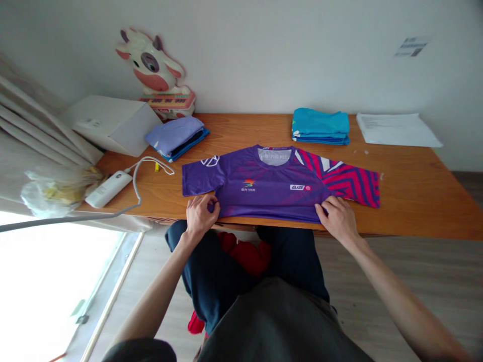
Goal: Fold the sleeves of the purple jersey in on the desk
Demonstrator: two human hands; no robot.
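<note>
A purple T-shirt (pixel 264 178) with one pink-striped sleeve lies face up on the wooden table (pixel 415 201), its collar toward the wall. The lower part of the shirt ends in a straight edge near the table's front; whether it is folded under or hangs over is hidden. At the shirt's lower left corner, my left hand (pixel 202 213) pinches the fabric between thumb and curled fingers. My right hand (pixel 335 216) grips the lower right corner, just below the striped sleeve. Both sleeves are spread outward.
Folded blue clothes (pixel 320 125) and white papers (pixel 396 129) lie at the back right. Folded lavender clothes (pixel 177 134), a white box (pixel 113 120) and a cow toy keyboard (pixel 162 80) stand back left. A white power strip (pixel 109 188) with a cable and a plastic bag (pixel 53 193) are nearer.
</note>
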